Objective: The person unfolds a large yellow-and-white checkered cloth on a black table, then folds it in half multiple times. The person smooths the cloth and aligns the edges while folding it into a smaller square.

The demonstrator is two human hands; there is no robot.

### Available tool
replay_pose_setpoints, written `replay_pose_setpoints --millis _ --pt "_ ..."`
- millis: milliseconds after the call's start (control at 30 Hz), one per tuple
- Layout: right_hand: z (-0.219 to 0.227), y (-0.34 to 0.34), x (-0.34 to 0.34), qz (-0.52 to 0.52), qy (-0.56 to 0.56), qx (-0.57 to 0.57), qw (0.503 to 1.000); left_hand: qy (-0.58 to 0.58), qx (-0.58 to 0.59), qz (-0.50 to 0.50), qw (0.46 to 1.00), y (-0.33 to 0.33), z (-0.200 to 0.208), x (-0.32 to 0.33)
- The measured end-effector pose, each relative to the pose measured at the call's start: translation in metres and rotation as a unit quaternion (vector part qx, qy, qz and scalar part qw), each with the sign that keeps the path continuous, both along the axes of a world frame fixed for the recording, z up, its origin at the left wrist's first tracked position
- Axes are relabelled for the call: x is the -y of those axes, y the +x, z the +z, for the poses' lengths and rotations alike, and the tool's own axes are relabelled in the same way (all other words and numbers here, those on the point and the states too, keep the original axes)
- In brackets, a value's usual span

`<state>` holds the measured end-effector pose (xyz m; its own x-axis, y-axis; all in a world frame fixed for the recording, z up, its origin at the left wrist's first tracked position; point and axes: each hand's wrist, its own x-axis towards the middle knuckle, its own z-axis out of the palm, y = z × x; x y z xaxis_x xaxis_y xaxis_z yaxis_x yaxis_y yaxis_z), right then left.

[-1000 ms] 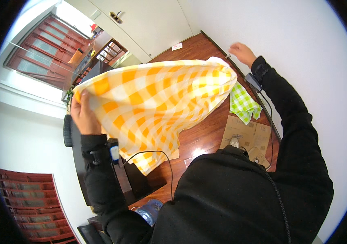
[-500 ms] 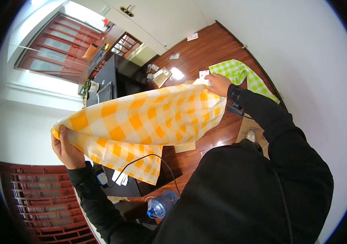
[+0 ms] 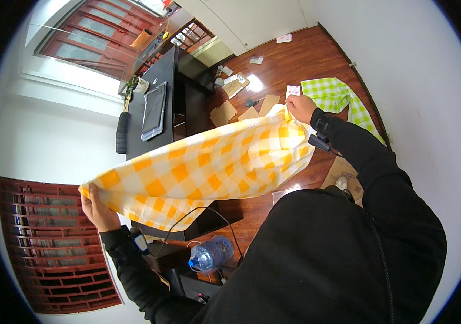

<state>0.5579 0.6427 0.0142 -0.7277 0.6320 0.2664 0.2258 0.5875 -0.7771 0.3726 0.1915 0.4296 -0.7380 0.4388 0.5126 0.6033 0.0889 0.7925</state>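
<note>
A yellow-and-white checked cloth [image 3: 203, 167] is stretched in the air between my two hands. At the left, my left hand [image 3: 98, 209] pinches one corner, thumb on top. My right hand [image 3: 301, 108], farther away and to the right, is closed round the opposite upper end, where the cloth bunches into folds. The upper edge runs nearly taut between the hands, while the lower part hangs in a loose fold. Behind my right hand, a green-and-white checked cloth [image 3: 328, 96] lies crumpled on the floor.
A black desk [image 3: 168, 70] bears a dark flat folder-like stack [image 3: 155, 108] and a potted plant [image 3: 141, 85]. Cardboard pieces [image 3: 223, 113] and papers litter the wooden floor [image 3: 274, 62]. A large blue water bottle [image 3: 212, 254] stands near me, and a black cable [image 3: 222, 216] loops past the cloth.
My view has shifted, showing more of the desk and floor. The cloth's upper edge slopes more steeply, and its hanging part shows less. Both hands keep their hold.
</note>
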Motion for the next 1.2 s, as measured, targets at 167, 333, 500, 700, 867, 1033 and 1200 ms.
replay_pose_setpoints --millis 167,333,500,700,867,1033,1200 --pt "-0.004 0.004 -0.027 -0.08 -0.071 -0.033 0.994 0.037 0.035 0.057 0.997 -0.015 -0.033 0.044" --pt "0.009 0.026 -0.07 -0.094 -0.076 -0.055 0.991 0.059 0.064 0.099 0.991 -0.028 -0.061 0.087" --pt "0.025 0.056 -0.093 -0.183 -0.213 -0.117 0.953 0.099 0.093 0.115 0.984 -0.04 -0.096 0.137" --pt "0.078 0.079 -0.126 -0.143 -0.525 -0.225 0.808 0.114 0.129 0.146 0.974 -0.048 -0.118 0.139" --pt "0.092 0.089 -0.103 -0.11 -0.538 -0.157 0.821 0.136 0.134 0.18 0.965 -0.042 -0.127 0.13" --pt "0.04 0.105 -0.07 0.227 -0.174 0.019 0.958 0.134 0.126 0.155 0.971 -0.038 -0.116 0.143" --pt "0.013 0.118 -0.048 0.197 -0.349 0.302 0.865 0.134 0.091 0.165 0.973 -0.042 -0.101 0.152"
